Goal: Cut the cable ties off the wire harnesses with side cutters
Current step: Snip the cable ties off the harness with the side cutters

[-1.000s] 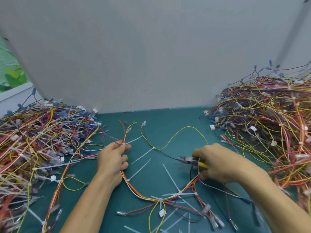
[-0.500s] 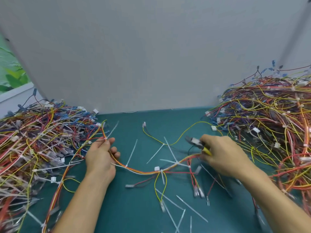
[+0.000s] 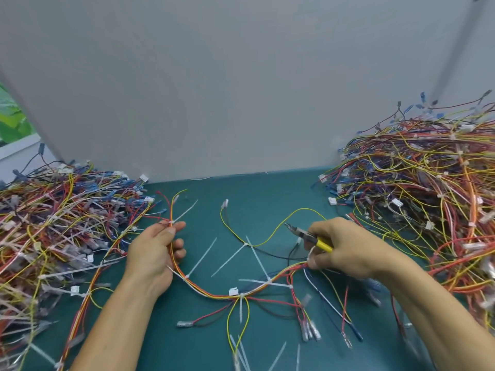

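Holding multicoloured wire harness (image 3: 214,291) slung over teal table (image 3: 262,194); several white plastic cable ties (image 3: 267,282) still bind it. Tangled left pile (image 3: 53,223) and right pile (image 3: 415,196) outboard of our hands: much left, we judge. Left hand (image 3: 152,253) grips one end; right hand (image 3: 345,250) pinches other, clasping yellow-handled side cutters (image 3: 308,235), nose toward left hand.

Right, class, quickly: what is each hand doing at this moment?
Left hand: grips the wire harness.
Right hand: holds the side cutters, thumb on the same harness.
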